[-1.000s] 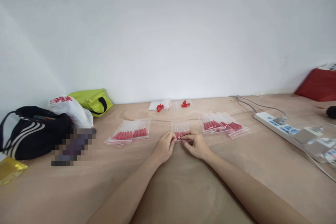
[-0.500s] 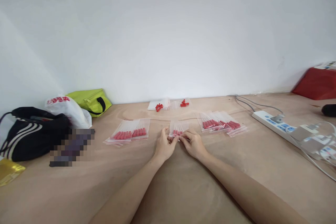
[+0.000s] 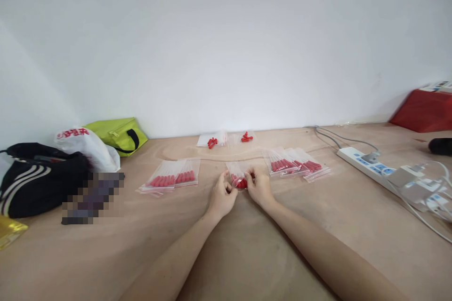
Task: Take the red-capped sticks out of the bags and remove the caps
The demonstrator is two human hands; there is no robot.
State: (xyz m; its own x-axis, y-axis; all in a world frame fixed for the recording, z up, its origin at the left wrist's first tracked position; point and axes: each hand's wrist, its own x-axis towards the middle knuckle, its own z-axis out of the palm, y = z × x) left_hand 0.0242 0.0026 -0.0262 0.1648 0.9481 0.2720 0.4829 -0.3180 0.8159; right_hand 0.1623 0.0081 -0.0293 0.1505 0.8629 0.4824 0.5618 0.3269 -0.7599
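Note:
Both hands meet at the middle of the wooden table [image 3: 247,254]. My left hand [image 3: 221,195] and my right hand [image 3: 259,187] pinch the two sides of a small clear zip bag [image 3: 238,175] with red pieces inside. The bag stands slightly lifted between the fingers. To its left lies a stack of filled bags [image 3: 172,179], and to its right another stack of filled bags [image 3: 295,166]. Farther back, loose red pieces [image 3: 212,142] lie on empty clear bags near the wall.
A black striped bag [image 3: 33,181], a white plastic bag [image 3: 88,148] and a lime-green pouch [image 3: 118,134] sit at the left. A white power strip [image 3: 374,168] with plugs and cables runs along the right. A red box [image 3: 422,110] stands at the far right.
The bag lay flat with my fingers pressing along its near edge; now both hands have drawn closer together and raised it, the red pieces bunched at its bottom.

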